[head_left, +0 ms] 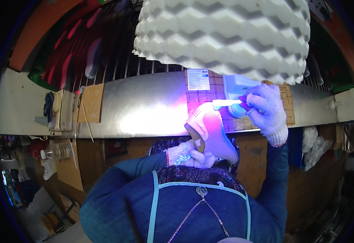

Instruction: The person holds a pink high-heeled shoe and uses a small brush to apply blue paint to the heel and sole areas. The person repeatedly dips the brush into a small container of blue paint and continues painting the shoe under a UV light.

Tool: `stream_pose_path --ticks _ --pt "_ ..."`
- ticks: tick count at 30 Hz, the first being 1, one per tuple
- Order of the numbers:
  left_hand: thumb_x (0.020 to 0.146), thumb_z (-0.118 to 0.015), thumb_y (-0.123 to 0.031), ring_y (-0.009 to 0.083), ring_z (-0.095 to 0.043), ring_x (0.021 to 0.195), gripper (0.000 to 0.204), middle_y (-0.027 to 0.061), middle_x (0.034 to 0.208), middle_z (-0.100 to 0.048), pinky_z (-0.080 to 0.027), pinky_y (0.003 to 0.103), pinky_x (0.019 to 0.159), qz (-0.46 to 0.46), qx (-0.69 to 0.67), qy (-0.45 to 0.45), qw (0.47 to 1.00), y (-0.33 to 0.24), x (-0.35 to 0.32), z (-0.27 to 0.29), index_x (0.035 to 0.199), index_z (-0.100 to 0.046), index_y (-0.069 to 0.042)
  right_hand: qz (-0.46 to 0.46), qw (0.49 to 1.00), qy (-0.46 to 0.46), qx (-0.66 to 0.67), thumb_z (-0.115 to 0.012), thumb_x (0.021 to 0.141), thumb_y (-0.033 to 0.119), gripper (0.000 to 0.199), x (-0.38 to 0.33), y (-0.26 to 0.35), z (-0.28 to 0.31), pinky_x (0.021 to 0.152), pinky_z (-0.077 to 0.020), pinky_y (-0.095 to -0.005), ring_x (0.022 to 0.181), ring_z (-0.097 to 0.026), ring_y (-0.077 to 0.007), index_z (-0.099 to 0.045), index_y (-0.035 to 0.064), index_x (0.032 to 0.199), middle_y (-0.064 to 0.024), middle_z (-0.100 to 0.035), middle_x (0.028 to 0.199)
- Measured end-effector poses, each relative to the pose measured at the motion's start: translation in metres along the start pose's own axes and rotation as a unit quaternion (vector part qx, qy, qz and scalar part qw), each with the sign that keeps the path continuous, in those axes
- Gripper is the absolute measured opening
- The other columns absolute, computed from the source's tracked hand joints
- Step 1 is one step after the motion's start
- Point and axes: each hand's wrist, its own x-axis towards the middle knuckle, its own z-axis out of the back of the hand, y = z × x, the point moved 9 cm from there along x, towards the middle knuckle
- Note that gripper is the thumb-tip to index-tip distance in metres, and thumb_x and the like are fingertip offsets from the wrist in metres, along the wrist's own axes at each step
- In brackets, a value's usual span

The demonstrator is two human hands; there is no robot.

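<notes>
Our right hand grips a white-tipped tool, our left hand the mid-frame shoe — likely light, soft; best held by the sole.

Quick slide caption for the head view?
Gloved left hand holding a shoe, gloved right hand holding a slim white tool close to it.
</notes>
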Motion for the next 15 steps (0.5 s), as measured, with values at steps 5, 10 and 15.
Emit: stream_pose_path --ticks 5,10,15 --pt "0.096 -0.065 -0.022 0.0179 -0.057 0.065 0.056 0.0314 0.116 -0.054 -0.049 0.018 0.045 -0.036 0.026 -0.044 0.998 0.005 -0.009 -0.003 0.136 -0.041 0.010 0.019 0.997 0.007 -0.079 -0.074 0.072 0.016 0.016 0.006 0.022 0.002 0.079 -0.0386 -0.0406 0.087 -0.061 -0.0234 -0.070 0.0130 0.087 -0.0025 -0.067 0.093" --pt "0.099 -0.064 -0.030 0.0127 -0.055 0.056 0.055 0.0303 0.116 -0.057 -0.053 0.018 0.056 -0.036 0.163 0.057 0.984 -0.004 -0.008 -0.008 0.132 -0.044 0.008 -0.055 0.998 -0.033 -0.024 -0.072 0.070 0.011 0.016 -0.010 0.014 -0.007 0.079 -0.0401 -0.0410 0.089 -0.062 -0.0252 -0.069 0.0112 0.086 -0.0028 -0.067 0.095" --pt "0.097 -0.066 -0.030 0.0131 -0.055 0.054 0.055 0.0238 0.106 -0.055 -0.055 0.025 0.057 -0.003 0.080 0.043 0.996 -0.018 -0.006 0.033 0.127 -0.045 0.011 -0.185 0.963 -0.045 0.192 -0.068 0.068 0.003 0.013 -0.043 -0.014 -0.049 0.081 -0.0471 -0.0373 0.093 -0.062 -0.0258 -0.065 0.0028 0.081 -0.0093 -0.067 0.098"
